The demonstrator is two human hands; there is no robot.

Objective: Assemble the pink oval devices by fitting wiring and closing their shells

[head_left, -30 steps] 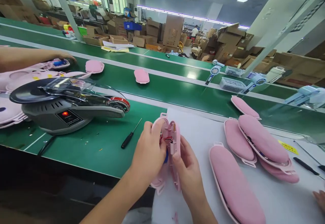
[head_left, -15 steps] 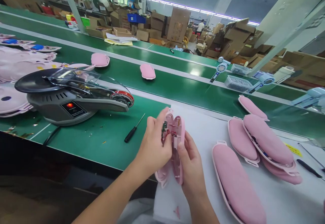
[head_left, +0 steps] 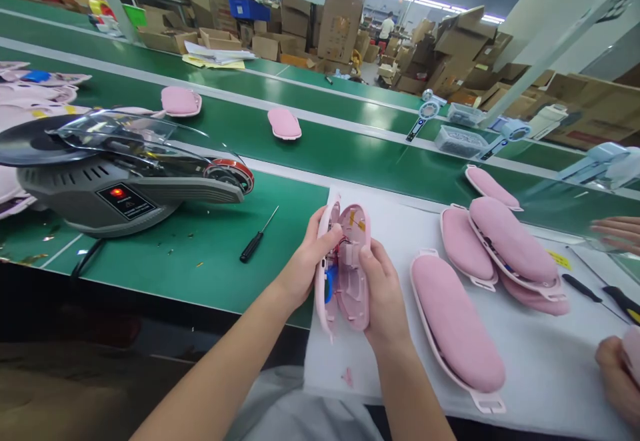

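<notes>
Both hands held an opened pink oval plastic casing [head_left: 345, 267] upright above the near edge of the white mat [head_left: 540, 374] on the bench. The left hand [head_left: 305, 264] gripped the rear half-shell, thumb pressed inside near the red wires, apparently to keep them tucked in. The right hand [head_left: 383, 291] clasped the front half-shell from the right side, its hollow interior facing the camera so the fittings stayed visible. Closed pink fabric-covered oval units [head_left: 453, 321] lay just beside the casing. A black-handled screwdriver [head_left: 255, 241] rested on the green surface near the grey tape dispenser [head_left: 120, 184].
</notes>
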